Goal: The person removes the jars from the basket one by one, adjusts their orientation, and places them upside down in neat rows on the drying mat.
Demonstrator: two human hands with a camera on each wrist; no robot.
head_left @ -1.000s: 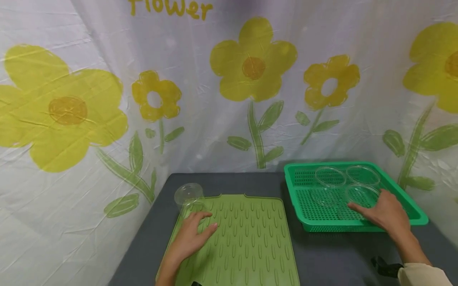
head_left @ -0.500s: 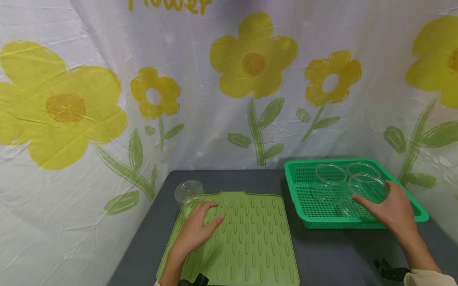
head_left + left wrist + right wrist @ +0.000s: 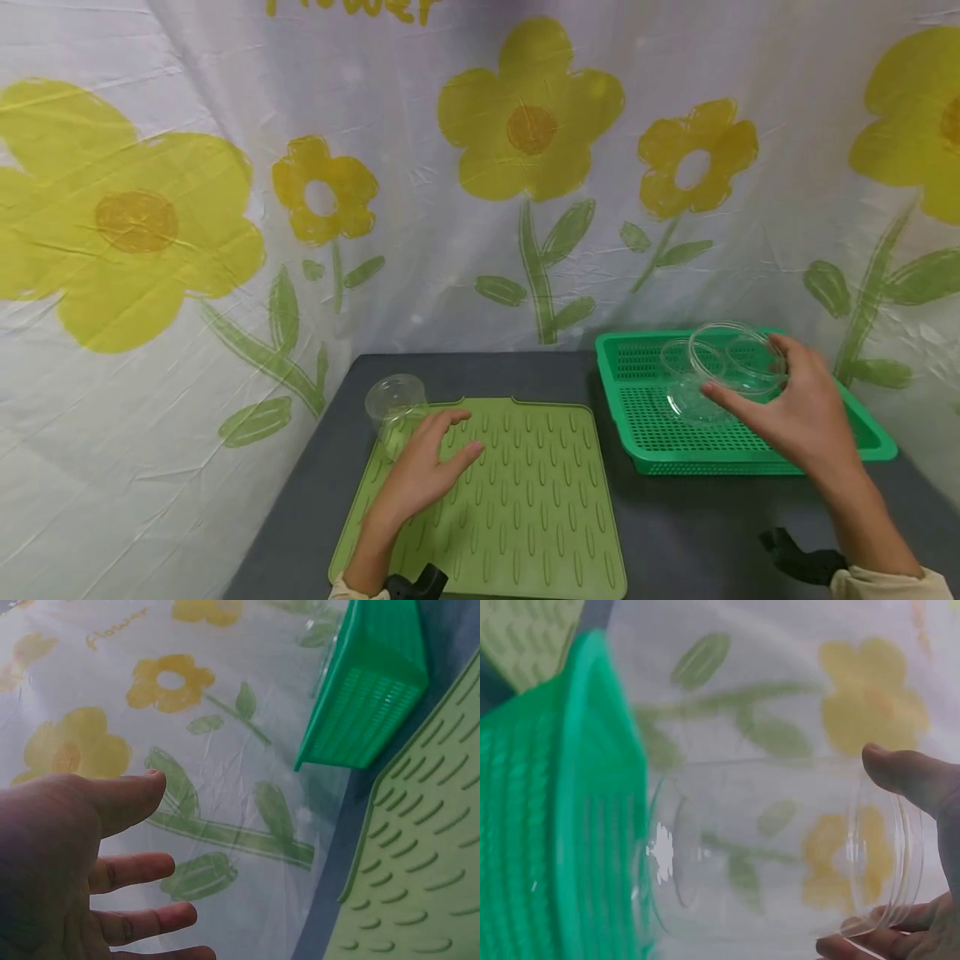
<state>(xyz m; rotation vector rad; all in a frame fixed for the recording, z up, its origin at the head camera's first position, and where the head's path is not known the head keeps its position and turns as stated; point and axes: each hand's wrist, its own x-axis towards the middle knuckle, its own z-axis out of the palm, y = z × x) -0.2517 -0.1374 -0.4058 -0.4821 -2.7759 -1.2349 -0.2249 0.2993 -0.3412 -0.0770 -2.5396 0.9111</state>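
Observation:
My right hand (image 3: 806, 412) holds a clear plastic cup (image 3: 757, 855) near its rim, thumb on one side and fingers on the other. The held cup (image 3: 738, 379) is tilted over the green basket (image 3: 720, 462), its rim overlapping the other clear cups (image 3: 675, 350) in the head view. Over the left part of the ridged green mat (image 3: 517, 500) my left hand (image 3: 423, 471) hovers with fingers apart, holding nothing. Another clear cup (image 3: 395, 396) stands by the mat's far left corner, just beyond the left fingertips. The left wrist view shows that hand's (image 3: 60, 862) spread fingers.
The basket stands on the right of the dark table (image 3: 697, 533), the mat on its left. A strip of table lies between them. Behind the table hangs a white sheet (image 3: 420, 275) with yellow flowers. Each wrist wears a black strap.
My right hand has lifted one cup out from among those in the basket and moved it up and leftward. My left hand has shifted slightly right and forward, still holding nothing.

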